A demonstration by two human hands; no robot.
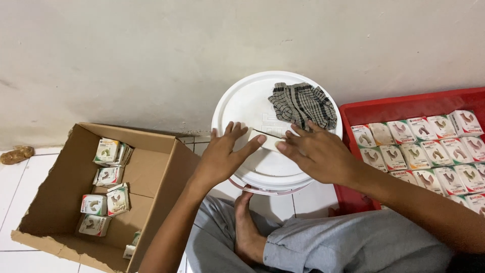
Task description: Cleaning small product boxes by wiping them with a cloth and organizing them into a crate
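Both hands are on the bucket lid, working a small flat white piece near its front edge: left hand spread flat beside it, right hand pressing it down with its fingertips. Looks early on to me, since the cardboard box on the floor holds just a few small cartons while the red tray is packed. A checked cloth sits at the lid's back edge.
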